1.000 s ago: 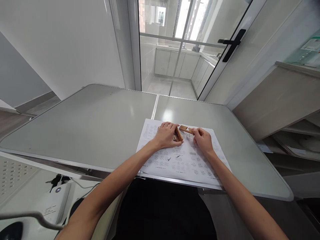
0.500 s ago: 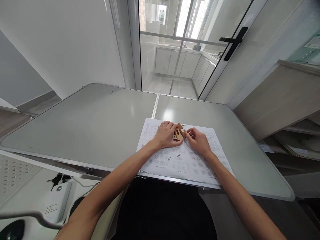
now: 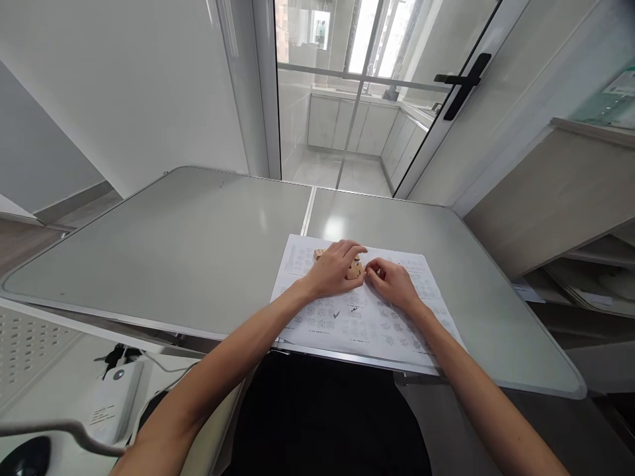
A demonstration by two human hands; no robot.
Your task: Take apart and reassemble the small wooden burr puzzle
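Light-brown wooden puzzle pieces [image 3: 354,270] with small dark marks lie between my two hands, over a printed paper sheet [image 3: 342,334]. My left hand [image 3: 333,270] curls around them from the left, thumb below and fingers above, hiding part of them. From the right, my right hand [image 3: 393,280] pinches at their right edge with thumb and index finger; how much it grips there is partly hidden. Another small wooden block [image 3: 318,254] shows behind the back of my left hand, on the sheet.
The sheet carries many small line diagrams and lies on a grey folding table [image 3: 173,251] with a centre seam. At lower left stand a white box-like device [image 3: 116,400], keys [image 3: 112,357] and cables. Beyond the table is a glass door [image 3: 342,119]; shelves [image 3: 570,198] stand right.
The wooden pieces between my hands have turned; the notched piece that angled up at the right no longer shows. My left fingers have lifted and stretched right, uncovering a block behind them.
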